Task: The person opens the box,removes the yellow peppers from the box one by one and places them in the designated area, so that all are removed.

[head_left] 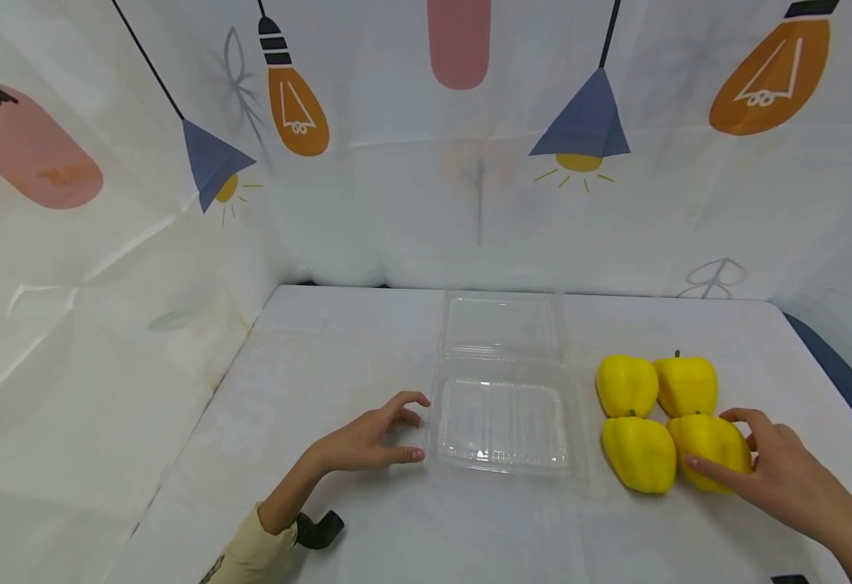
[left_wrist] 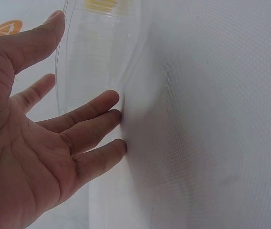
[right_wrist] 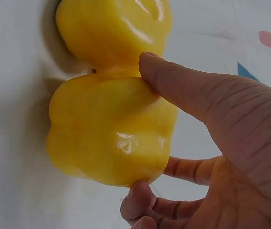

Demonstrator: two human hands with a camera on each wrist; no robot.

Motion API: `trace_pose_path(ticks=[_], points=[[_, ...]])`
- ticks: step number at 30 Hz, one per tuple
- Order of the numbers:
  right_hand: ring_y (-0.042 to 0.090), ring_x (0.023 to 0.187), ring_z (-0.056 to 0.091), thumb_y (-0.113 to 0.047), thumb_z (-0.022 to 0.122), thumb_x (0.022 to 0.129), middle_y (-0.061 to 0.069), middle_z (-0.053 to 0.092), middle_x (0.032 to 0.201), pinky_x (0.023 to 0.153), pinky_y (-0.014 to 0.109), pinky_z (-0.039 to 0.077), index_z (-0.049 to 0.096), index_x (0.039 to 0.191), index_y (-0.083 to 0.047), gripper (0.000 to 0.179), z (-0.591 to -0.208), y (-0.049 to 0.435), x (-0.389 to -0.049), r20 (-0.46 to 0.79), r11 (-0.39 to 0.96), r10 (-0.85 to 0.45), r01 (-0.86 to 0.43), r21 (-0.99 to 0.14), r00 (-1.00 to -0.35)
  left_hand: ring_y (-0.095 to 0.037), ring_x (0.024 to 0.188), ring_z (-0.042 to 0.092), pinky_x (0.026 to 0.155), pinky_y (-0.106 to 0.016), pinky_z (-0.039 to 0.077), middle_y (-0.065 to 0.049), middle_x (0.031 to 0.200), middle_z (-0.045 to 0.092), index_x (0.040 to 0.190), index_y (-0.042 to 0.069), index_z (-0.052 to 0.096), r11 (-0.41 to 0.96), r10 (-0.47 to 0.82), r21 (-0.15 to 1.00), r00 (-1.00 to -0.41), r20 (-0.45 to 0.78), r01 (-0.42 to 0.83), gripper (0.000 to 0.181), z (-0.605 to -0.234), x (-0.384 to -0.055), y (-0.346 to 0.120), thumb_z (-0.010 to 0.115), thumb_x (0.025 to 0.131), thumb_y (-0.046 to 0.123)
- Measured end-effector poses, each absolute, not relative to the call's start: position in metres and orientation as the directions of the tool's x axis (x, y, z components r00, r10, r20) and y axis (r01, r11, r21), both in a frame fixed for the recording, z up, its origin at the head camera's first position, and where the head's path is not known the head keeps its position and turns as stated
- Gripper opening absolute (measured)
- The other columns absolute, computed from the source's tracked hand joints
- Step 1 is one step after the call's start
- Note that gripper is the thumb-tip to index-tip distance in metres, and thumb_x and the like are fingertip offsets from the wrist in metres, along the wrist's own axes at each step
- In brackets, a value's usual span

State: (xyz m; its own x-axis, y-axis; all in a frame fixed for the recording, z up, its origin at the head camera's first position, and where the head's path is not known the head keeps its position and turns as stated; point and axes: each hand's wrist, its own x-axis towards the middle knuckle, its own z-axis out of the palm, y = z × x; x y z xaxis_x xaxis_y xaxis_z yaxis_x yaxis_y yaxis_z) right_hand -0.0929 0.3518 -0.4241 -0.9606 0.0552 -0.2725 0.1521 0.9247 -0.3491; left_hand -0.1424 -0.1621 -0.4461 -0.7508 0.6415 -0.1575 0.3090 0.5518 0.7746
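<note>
A clear plastic clamshell container (head_left: 502, 422) lies opened out on the table, its lid (head_left: 502, 324) folded back toward the wall. At the container's left edge is my left hand (head_left: 382, 438), fingers spread and loosely bent, with nothing in the palm. Several yellow bell peppers stand to the right in two rows. My right hand (head_left: 783, 466) holds the front right yellow bell pepper (head_left: 710, 446) between thumb and fingers; the right wrist view shows the thumb on one side and fingertips on the other. Touching or close beside it is the front left pepper (head_left: 639, 454).
Two more yellow peppers, back left (head_left: 626, 385) and back right (head_left: 687, 385), sit behind the front row. A white table (head_left: 323, 349) carries everything. Printed fabric (head_left: 396, 203) with lamps and bulbs hangs behind and at the left.
</note>
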Motion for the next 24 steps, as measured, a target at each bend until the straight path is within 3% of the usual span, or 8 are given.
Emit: trace_pose_path(ticks=[17,24], points=[[0.034,0.078,0.045,-0.065,0.061,0.078,0.036,0.04,0.096,0.057,0.037,0.048,0.024,0.129,0.013,0.1,-0.4336,0.3561,-0.0964,-0.287,0.919,0.034,0.142,-0.367,-0.957,-0.017,0.121,0.05,0.099,-0.05,0.038,-0.004,0.125,0.058,0.14,0.027,0.028,0.547,0.642,0.776,-0.752,-0.15,0.313,0.071,-0.4442,-0.1405,-0.1623,0.067,0.084,0.048],[0.041,0.083,0.045,-0.064,0.062,0.078,0.042,0.033,0.105,0.059,0.045,0.049,0.022,0.132,0.013,0.102,-0.4326,0.3579,-0.095,-0.266,0.927,0.016,0.114,-0.357,-0.964,-0.017,0.121,0.05,0.1,-0.051,0.037,-0.004,0.126,0.057,0.141,0.026,0.027,0.527,0.66,0.781,-0.741,-0.128,0.334,0.071,-0.4463,-0.1415,-0.1625,0.066,0.085,0.048]])
